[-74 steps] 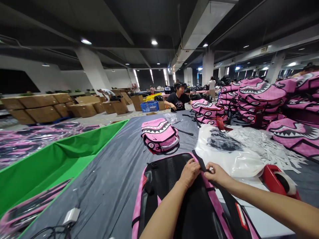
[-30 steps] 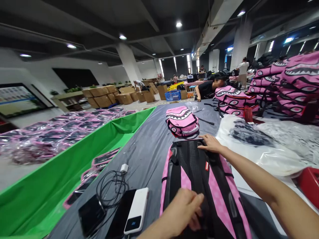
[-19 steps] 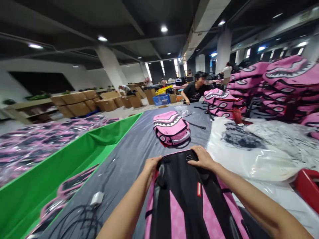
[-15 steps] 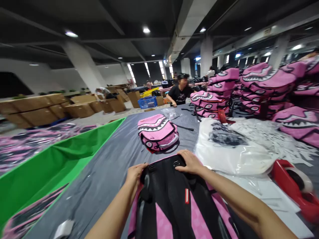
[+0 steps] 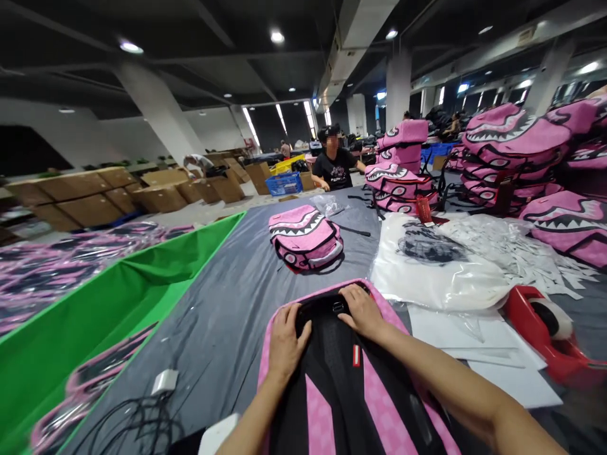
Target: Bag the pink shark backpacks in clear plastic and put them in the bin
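A pink and black backpack lies in front of me with its black strap side up and a small red tag on it. My left hand grips its upper left part, fingers bent over the black panel and thumb apart. At the upper right, my right hand holds the edge beside a small black buckle, with its fingertips curled out of sight. Beyond the top edge stands a second pink backpack with a printed row of shark teeth, apart from both hands.
Right of me are a clear plastic bag stack, white sheets and a red tape dispenser. Pink backpacks are piled behind. At left, a green-lined bin holds wrapped packs; cables and a white adapter lie nearby. A person sits opposite.
My left hand has moved from the backpack's upper left corner inward onto its black panel. The backpack's pink top rim now shows more, lying flatter. The right hand keeps its hold.
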Demonstrator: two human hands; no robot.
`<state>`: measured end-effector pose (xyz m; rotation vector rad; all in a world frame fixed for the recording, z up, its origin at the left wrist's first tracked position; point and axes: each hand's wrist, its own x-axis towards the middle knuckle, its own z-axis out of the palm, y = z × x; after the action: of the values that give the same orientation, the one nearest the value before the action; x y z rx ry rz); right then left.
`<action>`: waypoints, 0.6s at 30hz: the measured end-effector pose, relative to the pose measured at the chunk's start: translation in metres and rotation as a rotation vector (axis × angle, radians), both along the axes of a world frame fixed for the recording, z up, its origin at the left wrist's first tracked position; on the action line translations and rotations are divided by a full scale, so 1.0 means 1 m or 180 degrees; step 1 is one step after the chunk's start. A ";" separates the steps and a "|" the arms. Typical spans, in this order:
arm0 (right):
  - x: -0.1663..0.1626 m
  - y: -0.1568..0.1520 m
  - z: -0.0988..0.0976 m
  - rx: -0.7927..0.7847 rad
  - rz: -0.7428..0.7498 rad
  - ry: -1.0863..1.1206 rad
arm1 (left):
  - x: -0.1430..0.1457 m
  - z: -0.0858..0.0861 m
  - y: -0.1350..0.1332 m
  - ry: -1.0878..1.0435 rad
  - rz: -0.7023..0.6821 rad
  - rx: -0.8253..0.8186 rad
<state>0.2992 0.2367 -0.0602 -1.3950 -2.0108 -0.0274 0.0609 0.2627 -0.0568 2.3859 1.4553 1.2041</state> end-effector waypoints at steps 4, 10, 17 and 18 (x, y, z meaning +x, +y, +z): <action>-0.001 -0.037 -0.017 -0.0080 0.0103 -0.0152 | -0.012 -0.036 -0.043 0.0223 -0.0085 0.0271; 0.011 -0.021 -0.018 -0.0966 0.0104 -0.0519 | -0.006 -0.026 -0.018 0.1158 -0.0217 -0.0757; -0.001 0.061 -0.017 -0.1453 -0.0146 -0.0971 | 0.029 -0.022 0.057 0.1664 0.0073 -0.1261; -0.004 0.065 -0.020 -0.1419 -0.0216 -0.0987 | 0.032 -0.022 0.063 0.1683 0.0138 -0.1281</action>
<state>0.2956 0.3013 -0.0798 -1.8285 -2.3187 0.1976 0.0924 0.3258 -0.0793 2.4773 1.6828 0.2316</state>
